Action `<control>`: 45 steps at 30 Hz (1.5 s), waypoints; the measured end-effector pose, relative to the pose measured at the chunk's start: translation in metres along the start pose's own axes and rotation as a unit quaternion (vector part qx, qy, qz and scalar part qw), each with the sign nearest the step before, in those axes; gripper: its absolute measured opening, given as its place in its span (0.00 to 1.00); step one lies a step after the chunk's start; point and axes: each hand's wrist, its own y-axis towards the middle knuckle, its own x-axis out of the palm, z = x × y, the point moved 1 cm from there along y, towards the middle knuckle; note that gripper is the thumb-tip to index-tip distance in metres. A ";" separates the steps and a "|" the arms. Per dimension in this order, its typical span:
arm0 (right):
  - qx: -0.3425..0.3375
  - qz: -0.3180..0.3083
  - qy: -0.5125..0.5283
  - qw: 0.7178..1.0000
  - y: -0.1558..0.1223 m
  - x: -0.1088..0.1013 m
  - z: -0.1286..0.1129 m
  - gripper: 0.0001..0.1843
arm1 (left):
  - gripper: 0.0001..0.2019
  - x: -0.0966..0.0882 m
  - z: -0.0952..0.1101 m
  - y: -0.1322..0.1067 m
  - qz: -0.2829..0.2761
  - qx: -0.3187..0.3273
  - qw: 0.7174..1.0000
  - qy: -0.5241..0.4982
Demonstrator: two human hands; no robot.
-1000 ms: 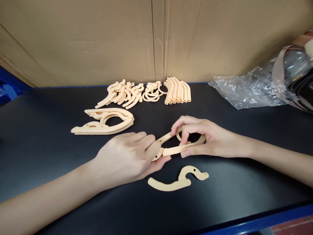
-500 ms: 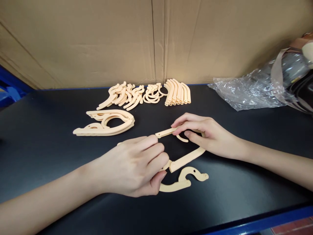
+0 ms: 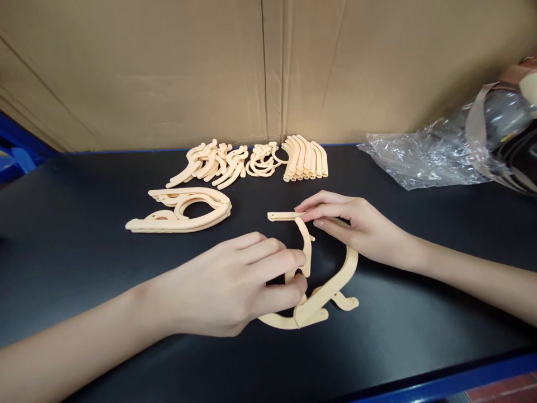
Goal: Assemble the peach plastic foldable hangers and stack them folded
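My left hand (image 3: 226,285) is closed, thumb and fingers pinching a small curved cream plastic piece (image 3: 308,252); part of it is hidden by the fingers. My right hand (image 3: 356,224) has its fingertips on the slotted arm (image 3: 281,216) of a folding clothes hanger, gripping it between thumb and fingers. The hanger's other arm (image 3: 331,288) bends down from beneath the right hand toward me. That arm's lower end overlaps a loose curved hanger part with a hooked end (image 3: 348,303), which lies on the black table.
Folded hangers (image 3: 184,224) lie stacked at left. Behind them are piles of curved hook parts (image 3: 210,162), ring-shaped parts (image 3: 262,160) and bent arms (image 3: 304,159). Crumpled clear plastic (image 3: 432,157) lies at right. A cardboard wall (image 3: 168,73) stands at the back.
The hanger's slotted arm has left my left hand and swung level, while its other arm has swung down toward me. My left hand now pinches the small curved piece.
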 end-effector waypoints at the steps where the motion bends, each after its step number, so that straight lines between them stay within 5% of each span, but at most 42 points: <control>1: 0.004 0.003 0.002 1.000 0.000 0.000 0.000 0.15 | 0.17 0.000 0.000 0.000 -0.002 -0.009 1.000 -0.012; 12: 0.027 0.023 -0.009 0.999 0.001 -0.001 0.004 0.13 | 0.04 0.009 -0.008 -0.009 0.104 -0.075 0.971 -0.200; 16: 0.019 0.020 -0.022 0.999 0.001 -0.001 0.004 0.14 | 0.18 0.009 -0.007 -0.009 0.135 -0.078 0.969 -0.194; 21: 0.007 0.019 -0.019 1.000 0.001 -0.001 0.004 0.14 | 0.07 0.007 -0.005 -0.010 0.147 -0.091 0.969 -0.177; 24: 0.008 0.021 -0.011 1.000 0.001 -0.001 0.003 0.15 | 0.12 0.008 -0.005 -0.010 0.156 -0.083 0.965 -0.193; 36: 0.008 0.010 -0.025 1.000 0.000 -0.001 0.004 0.15 | 0.21 0.006 -0.004 -0.010 0.125 -0.061 0.974 -0.181; 45: -0.016 -0.004 -0.019 1.000 -0.001 -0.003 0.002 0.24 | 0.22 0.011 -0.009 -0.009 0.068 -0.134 0.969 -0.198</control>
